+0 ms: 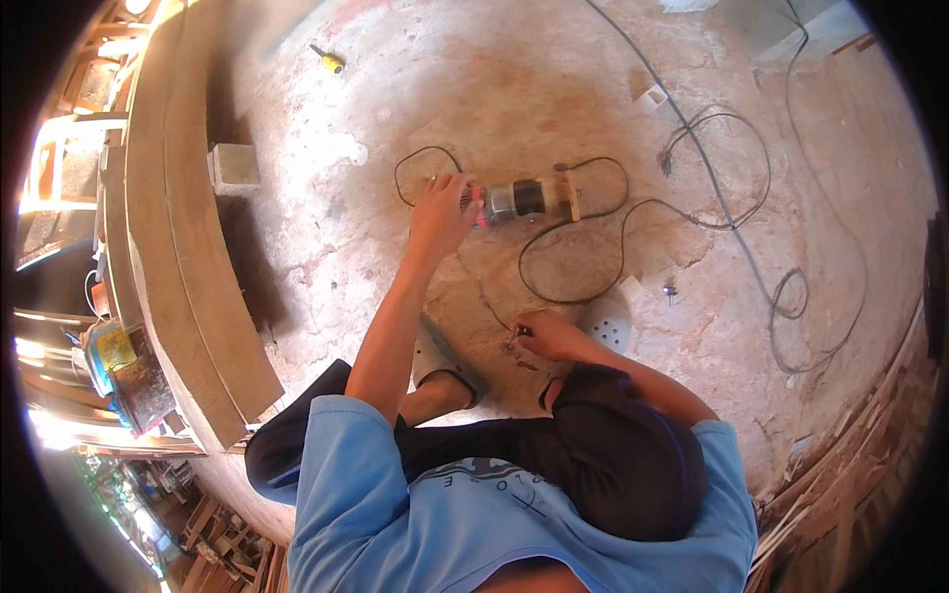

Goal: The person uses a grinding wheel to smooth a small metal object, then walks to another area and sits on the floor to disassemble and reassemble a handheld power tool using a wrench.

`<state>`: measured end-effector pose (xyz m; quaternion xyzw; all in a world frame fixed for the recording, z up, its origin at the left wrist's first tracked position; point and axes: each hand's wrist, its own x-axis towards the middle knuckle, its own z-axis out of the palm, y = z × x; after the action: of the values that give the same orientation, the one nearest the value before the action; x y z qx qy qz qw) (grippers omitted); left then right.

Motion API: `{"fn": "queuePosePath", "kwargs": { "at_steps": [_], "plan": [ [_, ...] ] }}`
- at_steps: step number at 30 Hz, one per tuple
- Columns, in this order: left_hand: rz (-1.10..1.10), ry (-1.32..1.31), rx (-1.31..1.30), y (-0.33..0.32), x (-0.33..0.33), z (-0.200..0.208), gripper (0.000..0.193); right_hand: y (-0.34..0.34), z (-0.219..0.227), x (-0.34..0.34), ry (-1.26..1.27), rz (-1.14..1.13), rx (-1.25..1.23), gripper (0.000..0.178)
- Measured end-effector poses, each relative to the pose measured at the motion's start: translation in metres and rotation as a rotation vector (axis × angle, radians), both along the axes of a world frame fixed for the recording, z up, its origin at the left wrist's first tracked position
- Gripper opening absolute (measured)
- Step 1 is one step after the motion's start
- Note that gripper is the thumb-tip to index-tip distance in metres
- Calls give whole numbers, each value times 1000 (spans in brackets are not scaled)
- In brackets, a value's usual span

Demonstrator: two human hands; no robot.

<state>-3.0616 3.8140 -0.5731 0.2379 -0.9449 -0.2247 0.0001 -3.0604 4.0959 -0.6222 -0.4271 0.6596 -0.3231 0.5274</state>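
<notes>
A corded power tool [502, 203] lies on its side on the floor in front of me. It has a silver body, a black band, a pink-red end and a square wooden plate [573, 196] at its right end; it resembles a trim router. My left hand [442, 210] is closed around the pink-red end. Closer to my body, beside my right shoe, my right hand [546, 334] pinches a small dark piece, too small to name. Another small metal piece [670, 291] sits on the floor right of that shoe [606, 324].
Black cable [554, 296] loops around the tool, and longer cords [732, 217] run along the right. A yellow-handled screwdriver [332, 63] lies far left. Long wooden planks [188, 227] and a grey block [234, 169] line the left side. Wood strips [850, 504] are stacked at lower right.
</notes>
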Motion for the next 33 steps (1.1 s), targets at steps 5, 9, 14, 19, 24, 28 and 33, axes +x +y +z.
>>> {"fn": "queuePosePath", "kwargs": {
  "at_steps": [5,9,14,19,24,28,33],
  "plan": [
    [233,46,-4,-52,6,-28,32,20,4,-15,-519,-504,156,25],
    [59,-172,181,-72,24,-54,30,10,-8,-7,-928,-801,81,22],
    [113,-263,126,-62,24,-49,26,-6,-12,-4,-1145,-818,159,21],
    [341,-158,340,-63,24,3,18,-1,-16,-12,-1111,-803,137,18],
    [123,-365,540,-77,36,32,25,10,-21,-17,-754,-713,179,26],
    [-409,-836,405,-25,55,6,39,11,1,-12,-15,-434,246,39],
    [-468,-938,227,26,62,-11,41,14,26,-33,299,-430,237,38]
  ]
}}
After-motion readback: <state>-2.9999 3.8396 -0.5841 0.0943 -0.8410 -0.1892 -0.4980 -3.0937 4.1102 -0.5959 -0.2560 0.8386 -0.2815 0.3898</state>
